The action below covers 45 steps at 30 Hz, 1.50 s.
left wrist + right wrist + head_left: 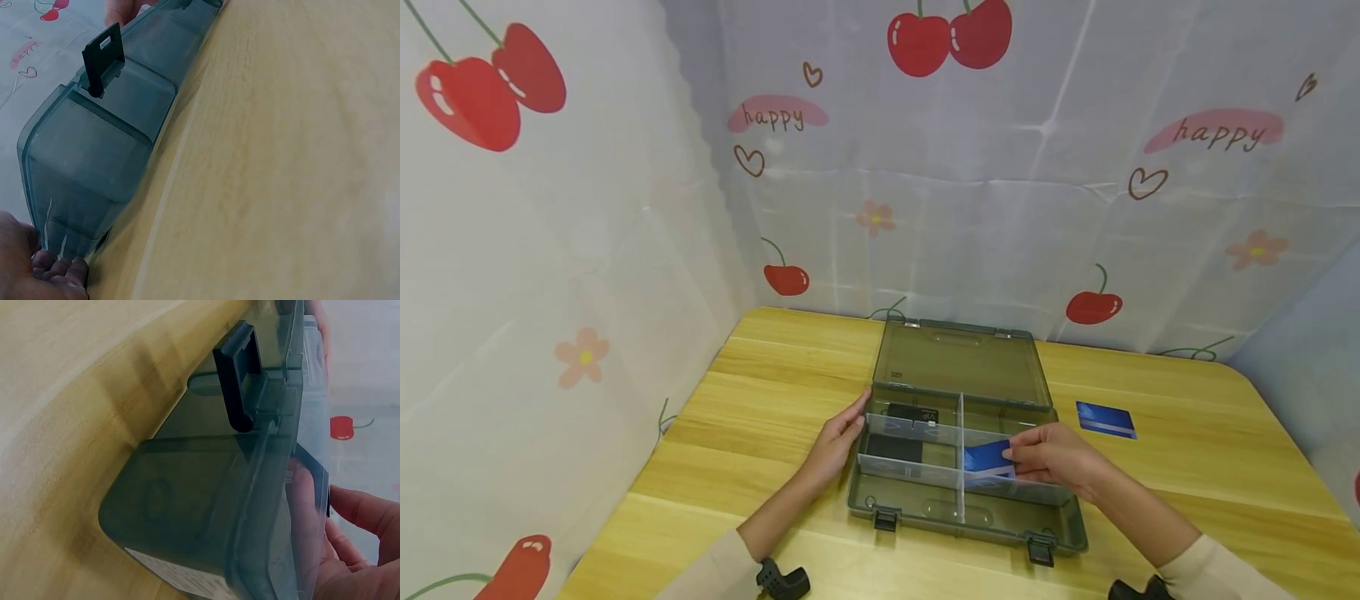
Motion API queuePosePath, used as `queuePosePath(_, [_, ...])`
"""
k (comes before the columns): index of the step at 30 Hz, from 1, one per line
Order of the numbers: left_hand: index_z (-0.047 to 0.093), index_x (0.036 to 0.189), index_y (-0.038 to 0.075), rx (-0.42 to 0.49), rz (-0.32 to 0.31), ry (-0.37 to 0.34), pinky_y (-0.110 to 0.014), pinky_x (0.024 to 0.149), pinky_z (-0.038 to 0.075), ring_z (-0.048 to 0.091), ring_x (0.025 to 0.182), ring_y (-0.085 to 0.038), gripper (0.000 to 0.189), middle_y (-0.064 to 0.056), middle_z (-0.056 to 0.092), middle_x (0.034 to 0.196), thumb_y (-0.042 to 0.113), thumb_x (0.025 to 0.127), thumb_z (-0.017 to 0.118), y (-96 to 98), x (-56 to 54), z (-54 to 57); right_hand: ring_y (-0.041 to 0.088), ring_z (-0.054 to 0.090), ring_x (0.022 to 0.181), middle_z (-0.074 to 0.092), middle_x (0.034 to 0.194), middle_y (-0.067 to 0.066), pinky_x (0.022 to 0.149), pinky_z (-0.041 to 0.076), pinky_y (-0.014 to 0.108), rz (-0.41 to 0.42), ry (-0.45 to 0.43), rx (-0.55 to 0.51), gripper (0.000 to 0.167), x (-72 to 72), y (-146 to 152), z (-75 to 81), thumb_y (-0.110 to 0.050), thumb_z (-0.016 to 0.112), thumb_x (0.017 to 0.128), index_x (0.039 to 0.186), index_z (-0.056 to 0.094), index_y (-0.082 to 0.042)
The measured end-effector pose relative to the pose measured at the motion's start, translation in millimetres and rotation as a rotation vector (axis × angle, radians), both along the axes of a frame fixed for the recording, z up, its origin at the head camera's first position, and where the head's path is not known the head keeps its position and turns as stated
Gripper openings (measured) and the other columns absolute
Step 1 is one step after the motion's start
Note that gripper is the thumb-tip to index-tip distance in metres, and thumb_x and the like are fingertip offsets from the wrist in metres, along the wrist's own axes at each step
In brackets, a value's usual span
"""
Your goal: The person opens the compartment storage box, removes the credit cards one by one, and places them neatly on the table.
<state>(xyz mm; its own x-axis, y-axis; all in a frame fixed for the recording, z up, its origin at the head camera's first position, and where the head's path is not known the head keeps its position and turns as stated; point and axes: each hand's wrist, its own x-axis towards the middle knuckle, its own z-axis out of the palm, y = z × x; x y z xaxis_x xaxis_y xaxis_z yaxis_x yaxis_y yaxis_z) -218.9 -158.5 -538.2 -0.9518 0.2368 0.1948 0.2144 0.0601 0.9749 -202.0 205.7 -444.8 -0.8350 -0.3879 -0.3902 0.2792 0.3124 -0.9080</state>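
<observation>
A translucent dark green compartment box (917,527) lies on the table with its lid (958,362) folded back. My left hand (835,440) holds the box's left end, the fingers against the outer wall in the left wrist view. Between thumb and fingers my right hand (1060,458) pinches a blue card (985,457), partly lowered into the middle right compartment. A black card (904,412) marked VIP sits in the back left compartment, and another black card (891,448) in the middle left one. The right fingers show partly through the divider in the right wrist view.
A second blue card (1107,419) lies on the wooden table (775,367) right of the box. Two black latches, one a left latch (885,521), stick out from the box's front. Printed sheets (970,233) stand behind the table and at its sides.
</observation>
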Motion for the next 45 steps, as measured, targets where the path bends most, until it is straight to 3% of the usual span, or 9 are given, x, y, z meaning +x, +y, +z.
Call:
queuePosePath(5, [0.034, 0.156, 0.0, -0.002, 0.0, 0.0, -0.043, 0.122, 0.018, 0.021, 0.152, -0.031, 0.048, -0.012, 0.029, 0.163, 0.01, 0.11, 0.041, 0.7, -1.0, 1.4, 0.018, 0.071, 0.083, 0.074, 0.098, 0.009, 0.079, 0.062, 0.035, -0.023, 0.002, 0.01, 0.036, -0.2, -2, -0.2, -0.008, 0.063, 0.1, 0.123, 0.059, 0.019])
queuePosePath(11, [0.035, 0.157, 0.004, -0.011, 0.013, -0.018, -0.041, 0.123, 0.019, 0.022, 0.152, -0.027, 0.047, -0.008, 0.03, 0.164, 0.009, 0.11, 0.041, 0.7, -0.4, 1.5, 0.015, 0.07, 0.079, 0.072, 0.092, 0.008, 0.08, 0.062, 0.035, -0.033, -0.013, -0.021, 0.042, 1.6, -3, 0.7, -0.008, 0.062, 0.1, 0.13, 0.054, 0.021])
queuePosePath(16, [0.036, 0.156, 0.003, -0.012, 0.02, -0.015, -0.042, 0.123, 0.018, 0.022, 0.152, -0.028, 0.047, -0.009, 0.031, 0.163, 0.01, 0.11, 0.041, -0.2, 0.6, -0.7, 0.015, 0.071, 0.079, 0.072, 0.096, 0.008, 0.08, 0.062, 0.034, -0.036, -0.025, -0.066, 0.045, 2.4, -2, 3.2, -0.009, 0.061, 0.102, 0.133, 0.051, 0.022])
queuePosePath(21, [0.037, 0.156, 0.004, 0.001, 0.027, -0.02, -0.04, 0.123, 0.017, 0.022, 0.152, -0.025, 0.047, -0.007, 0.032, 0.163, 0.01, 0.11, 0.042, -1.0, 1.8, -2.5, 0.017, 0.073, 0.086, 0.068, 0.109, 0.011, 0.081, 0.062, 0.034, -0.049, -0.025, -0.135, 0.047, 3.3, -2, 6.3, -0.01, 0.061, 0.102, 0.134, 0.049, 0.022])
queuePosePath(32, [0.036, 0.156, 0.003, 0.017, 0.012, -0.023, -0.038, 0.122, 0.017, 0.021, 0.153, -0.025, 0.047, -0.007, 0.031, 0.163, 0.009, 0.11, 0.041, -0.7, 1.5, -1.2, 0.018, 0.073, 0.091, 0.068, 0.111, 0.008, 0.085, 0.061, 0.036, -0.072, 0.007, -0.198, 0.031, 0.1, 3, 4.5, -0.01, 0.062, 0.101, 0.121, 0.065, 0.013])
queuePosePath(39, [0.036, 0.156, 0.003, 0.016, 0.015, -0.024, -0.038, 0.122, 0.017, 0.022, 0.152, -0.025, 0.047, -0.007, 0.031, 0.163, 0.009, 0.11, 0.042, -0.7, 2.1, 0.2, 0.015, 0.068, 0.082, 0.063, 0.098, 0.008, 0.086, 0.061, 0.039, -0.094, 0.027, -0.156, 0.037, -0.1, 7, 5.7, -0.011, 0.062, 0.102, 0.126, 0.061, 0.016])
queuePosePath(45, [0.035, 0.156, 0.002, 0.018, 0.007, -0.023, -0.039, 0.122, 0.017, 0.022, 0.152, -0.026, 0.048, -0.008, 0.031, 0.163, 0.01, 0.11, 0.042, 0.3, 1.7, -0.2, 0.012, 0.063, 0.073, 0.058, 0.085, 0.005, 0.088, 0.059, 0.041, -0.103, 0.035, -0.166, 0.03, -0.4, 12, 10.8, -0.013, 0.063, 0.102, 0.119, 0.067, 0.011])
